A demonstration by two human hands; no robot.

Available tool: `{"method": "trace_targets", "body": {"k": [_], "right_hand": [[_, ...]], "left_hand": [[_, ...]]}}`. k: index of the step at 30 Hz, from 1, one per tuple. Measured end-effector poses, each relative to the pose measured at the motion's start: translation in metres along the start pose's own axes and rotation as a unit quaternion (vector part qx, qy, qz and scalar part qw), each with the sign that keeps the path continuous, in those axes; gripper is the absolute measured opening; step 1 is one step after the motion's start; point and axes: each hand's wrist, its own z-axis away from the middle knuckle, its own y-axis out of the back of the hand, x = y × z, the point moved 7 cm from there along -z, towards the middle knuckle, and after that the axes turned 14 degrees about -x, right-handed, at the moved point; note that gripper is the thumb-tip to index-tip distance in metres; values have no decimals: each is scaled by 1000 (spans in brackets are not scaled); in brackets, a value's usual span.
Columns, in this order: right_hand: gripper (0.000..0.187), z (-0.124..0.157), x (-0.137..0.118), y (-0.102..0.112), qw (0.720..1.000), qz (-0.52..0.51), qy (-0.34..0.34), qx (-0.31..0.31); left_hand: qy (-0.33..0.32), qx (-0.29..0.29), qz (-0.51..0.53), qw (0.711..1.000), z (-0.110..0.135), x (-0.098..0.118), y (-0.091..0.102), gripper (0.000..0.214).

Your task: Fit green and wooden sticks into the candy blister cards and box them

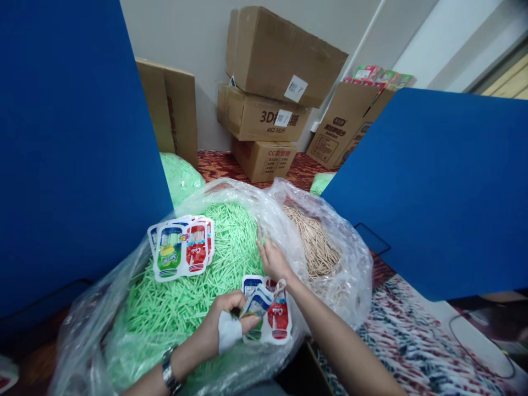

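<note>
My left hand (220,319), with a white wrap at the thumb and a watch on the wrist, pinches a bottle-shaped plastic pouch (279,320) printed "Cola" in red beside a green half. The top of its green half is bent open near my fingers. My right hand (274,259) is just above the pouch, fingers pressed together, with a bit of green stick showing at the tips. Under and beside both hands lies a heap of thin green sticks (235,236) in a large clear plastic bag (136,278). On the heap's left rests a stack of filled Sprite and Cola pouches (169,253).
Brown sticks (315,242) fill another clear bag to the right. Blue panels (74,165) flank both sides. Stacked cardboard boxes (264,118) stand against the wall, and an open carton (342,126) is at the right back. A patterned cloth (408,335) lies at lower right.
</note>
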Motion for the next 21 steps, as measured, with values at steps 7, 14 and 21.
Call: {"method": "trace_targets", "body": {"k": [7,14,21], "right_hand": [[34,-12,15,6,840,-541,13,48],[45,-12,-4,13,732,-680,16,30],[30,14,-44,59,703,-701,86,86]], "left_hand": [[27,12,25,999,5,-7,8,35],[34,9,24,999,9,-10,12,34],[39,51,-7,998,12,-9,18,35]]}}
